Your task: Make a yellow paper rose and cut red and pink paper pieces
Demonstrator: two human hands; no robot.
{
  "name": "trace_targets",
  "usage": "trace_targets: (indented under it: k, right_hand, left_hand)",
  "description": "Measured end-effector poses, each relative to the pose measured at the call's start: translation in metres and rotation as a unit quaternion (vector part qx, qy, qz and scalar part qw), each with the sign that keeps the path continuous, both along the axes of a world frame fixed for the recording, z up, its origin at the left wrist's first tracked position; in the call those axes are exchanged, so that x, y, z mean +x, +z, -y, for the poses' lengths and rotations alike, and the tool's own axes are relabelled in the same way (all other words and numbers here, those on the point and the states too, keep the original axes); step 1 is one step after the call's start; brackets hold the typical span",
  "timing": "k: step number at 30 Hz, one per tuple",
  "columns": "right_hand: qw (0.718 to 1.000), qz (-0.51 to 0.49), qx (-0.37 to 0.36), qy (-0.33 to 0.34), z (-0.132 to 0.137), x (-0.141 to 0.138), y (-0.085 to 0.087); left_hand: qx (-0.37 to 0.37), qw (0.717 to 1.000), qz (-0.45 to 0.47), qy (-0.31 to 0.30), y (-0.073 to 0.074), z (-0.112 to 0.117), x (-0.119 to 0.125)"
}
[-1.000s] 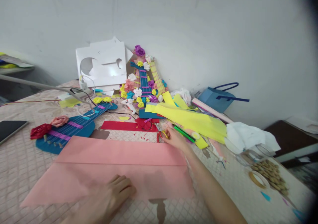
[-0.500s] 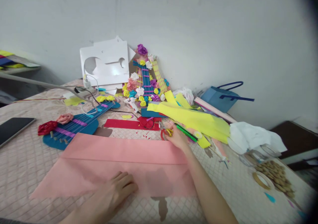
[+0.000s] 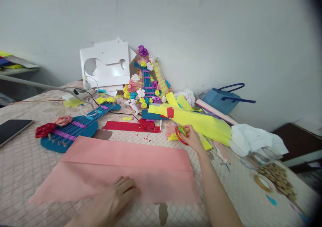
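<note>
A large sheet of pink crepe paper [image 3: 130, 171] with a crease along it lies flat before me. My left hand [image 3: 123, 193] rests on its near edge, fingers loosely bent and pressing it down. Beyond the sheet's far right corner, my right hand [image 3: 192, 138] is closed on a pair of scissors [image 3: 181, 135] with red and yellow handles, the blades pointing up and left. A small red scrap [image 3: 170, 112] shows against the yellow paper [image 3: 201, 119] near the blade tips. Left of the scissors lies a red paper strip [image 3: 120, 126].
A blue paper guitar [image 3: 75, 133] with roses lies at left, near a phone [image 3: 15, 129]. Behind stand a glue gun [image 3: 133, 105], flower-covered guitars [image 3: 147, 82] and white cut-out board [image 3: 105, 65]. At right are a blue bag [image 3: 221, 99], tape roll [image 3: 264, 183] and peanuts [image 3: 279, 180].
My right hand has picked up the scissors and moved slightly right, off the pink paper's far edge. The red scrap now shows over the yellow paper. My left hand has stayed put.
</note>
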State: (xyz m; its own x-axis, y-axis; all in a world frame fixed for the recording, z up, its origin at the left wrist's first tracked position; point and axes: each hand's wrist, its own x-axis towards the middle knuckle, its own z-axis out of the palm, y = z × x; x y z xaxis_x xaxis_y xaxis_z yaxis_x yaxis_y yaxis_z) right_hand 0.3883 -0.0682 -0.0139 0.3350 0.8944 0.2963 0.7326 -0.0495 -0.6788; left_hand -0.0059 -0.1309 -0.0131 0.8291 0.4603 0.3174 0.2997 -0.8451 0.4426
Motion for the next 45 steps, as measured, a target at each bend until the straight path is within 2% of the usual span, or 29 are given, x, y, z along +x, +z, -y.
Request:
trace_targets:
  k: [3, 5, 10, 16, 24, 28, 32, 37, 40, 45]
  right_hand:
    - [0.998, 0.051, -0.022, 0.039, 0.002, -0.003, -0.003]
    - [0.995, 0.073, -0.031, 0.052, 0.002, -0.005, -0.006]
    - [0.992, 0.104, -0.042, 0.057, 0.002, -0.003, -0.009]
    - [0.992, 0.102, -0.049, 0.053, 0.010, 0.007, -0.001]
    - [0.990, 0.093, -0.090, 0.054, 0.025, 0.030, 0.000]
    - [0.988, 0.102, -0.101, 0.051, 0.027, 0.031, -0.004]
    - [0.990, 0.114, -0.082, 0.032, 0.023, 0.027, -0.004]
    - [0.989, 0.139, -0.049, 0.026, -0.008, 0.008, 0.003]
    - [0.985, 0.154, -0.067, 0.046, -0.047, -0.008, 0.004]
    - [0.976, 0.170, -0.130, 0.028, -0.108, -0.022, 0.005]
  left_hand:
    - [0.015, 1.000, -0.024, -0.012, -0.006, -0.001, -0.002]
    - [0.044, 0.999, -0.023, 0.001, -0.011, -0.001, -0.006]
    - [0.116, 0.992, 0.017, 0.055, -0.027, -0.002, -0.020]
    - [0.129, 0.984, 0.064, 0.100, -0.045, -0.002, -0.028]
    - [0.134, 0.982, 0.068, 0.110, -0.052, -0.002, -0.029]
    - [0.149, 0.979, 0.074, 0.120, -0.055, -0.001, -0.029]
    - [0.166, 0.976, 0.074, 0.122, -0.059, -0.001, -0.028]
    - [0.171, 0.975, 0.080, 0.120, -0.061, 0.000, -0.029]
    - [0.169, 0.974, 0.077, 0.127, -0.061, 0.000, -0.029]
    - [0.152, 0.976, 0.083, 0.134, -0.059, 0.001, -0.027]
